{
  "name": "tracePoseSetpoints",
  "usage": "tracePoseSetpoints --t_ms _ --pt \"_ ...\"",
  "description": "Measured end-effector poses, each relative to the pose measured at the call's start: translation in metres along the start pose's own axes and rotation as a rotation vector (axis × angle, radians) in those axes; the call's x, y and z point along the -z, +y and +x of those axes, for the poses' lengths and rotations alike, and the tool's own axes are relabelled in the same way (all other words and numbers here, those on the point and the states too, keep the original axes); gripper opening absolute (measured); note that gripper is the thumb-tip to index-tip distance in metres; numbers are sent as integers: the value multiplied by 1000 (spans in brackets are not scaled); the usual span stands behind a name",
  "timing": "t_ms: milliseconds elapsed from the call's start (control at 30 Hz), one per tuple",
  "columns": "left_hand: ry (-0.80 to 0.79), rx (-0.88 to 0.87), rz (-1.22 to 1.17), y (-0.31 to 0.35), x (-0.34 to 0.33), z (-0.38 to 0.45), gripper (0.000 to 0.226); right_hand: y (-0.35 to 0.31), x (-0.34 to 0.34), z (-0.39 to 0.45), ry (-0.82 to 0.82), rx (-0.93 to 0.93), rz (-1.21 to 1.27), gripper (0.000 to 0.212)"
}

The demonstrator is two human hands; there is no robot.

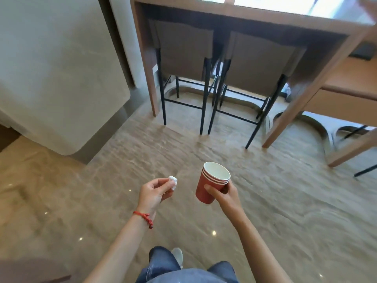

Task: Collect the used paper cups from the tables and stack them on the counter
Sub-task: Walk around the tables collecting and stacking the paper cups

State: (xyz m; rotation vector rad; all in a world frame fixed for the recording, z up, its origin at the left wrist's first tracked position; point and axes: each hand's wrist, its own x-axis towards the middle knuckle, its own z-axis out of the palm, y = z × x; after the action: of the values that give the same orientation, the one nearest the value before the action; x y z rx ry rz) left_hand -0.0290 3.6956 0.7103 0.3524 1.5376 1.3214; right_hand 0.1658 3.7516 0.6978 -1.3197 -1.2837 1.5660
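My right hand (225, 196) grips a stack of red paper cups (210, 185) with white insides, three rims showing, held upright over the floor. My left hand (154, 193) pinches a small crumpled white tissue (173, 181) between thumb and fingertips, a red string bracelet on its wrist. Both hands are out in front of me at waist height, about a cup's width apart.
A tall wooden table (244, 16) stands ahead with two brown high stools (183, 50) tucked under it on black legs. A lower wooden desk (350, 78) sits to the right. A white rounded wall panel (61, 78) is on the left. Glossy beige floor lies between.
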Motion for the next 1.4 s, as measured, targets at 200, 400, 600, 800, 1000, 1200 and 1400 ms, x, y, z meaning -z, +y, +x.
tracePoseSetpoints --t_ms 200,400,600,800,1000,1200,1400 --pt "-74 29 21 33 -28 65 4 -23 0 48 87 5 -14 41" --pt "-149 45 29 57 -86 134 5 -50 29 114 141 27 8 40" --pt "-137 -21 14 92 -149 197 5 -85 66 203 99 80 -1 41" --pt "-146 -73 2 145 -209 252 5 -136 107 290 89 171 7 41" --pt "-123 -117 -53 186 -242 314 7 -163 106 373 62 195 26 39" --pt "-165 -155 -50 242 -269 409 10 -193 91 472 44 232 -20 41" --pt "-246 -229 -49 329 -292 494 12 -259 76 568 100 304 -19 45"
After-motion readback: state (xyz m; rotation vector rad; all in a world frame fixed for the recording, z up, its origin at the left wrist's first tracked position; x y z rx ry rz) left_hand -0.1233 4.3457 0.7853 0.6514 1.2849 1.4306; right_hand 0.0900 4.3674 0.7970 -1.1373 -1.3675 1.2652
